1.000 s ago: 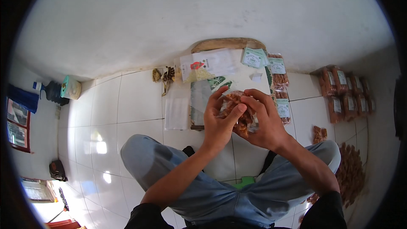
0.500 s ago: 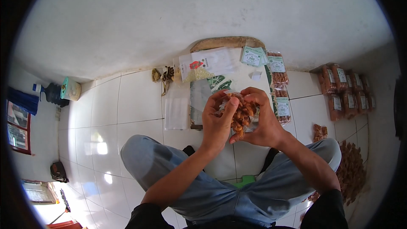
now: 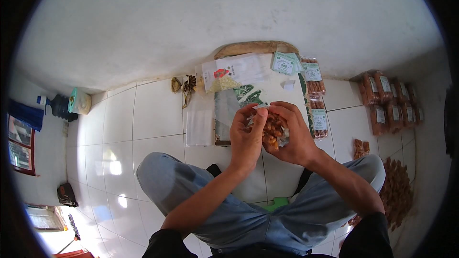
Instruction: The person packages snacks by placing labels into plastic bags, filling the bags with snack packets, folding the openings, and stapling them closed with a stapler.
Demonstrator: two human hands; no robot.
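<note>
Between my two hands is a clear plastic bag of brown snacks (image 3: 273, 131), held over the near edge of a low board (image 3: 282, 96). My left hand (image 3: 247, 136) is closed on the bag's left side, its thumb pressed near the top. On the right side, my right hand (image 3: 297, 136) curls its fingers around the bag. The bag's top edge shows between the fingertips; its back is hidden. Packs of similar snacks with a green-white label (image 3: 319, 120) lie along the board's right edge. Green-white label cards (image 3: 285, 64) rest at its far right corner.
Flat clear plastic bags (image 3: 199, 126) and printed bags (image 3: 234, 71) lie at the board's left. Several filled packs (image 3: 393, 99) stand by the right wall. A pile of small snack bags (image 3: 396, 193) lies beyond my right knee. A water bottle (image 3: 61, 106) stands far left.
My right hand has closed in around the bag and its fingers now cover more of it. The bag looks more upright and compact. Things on the board have not moved.
</note>
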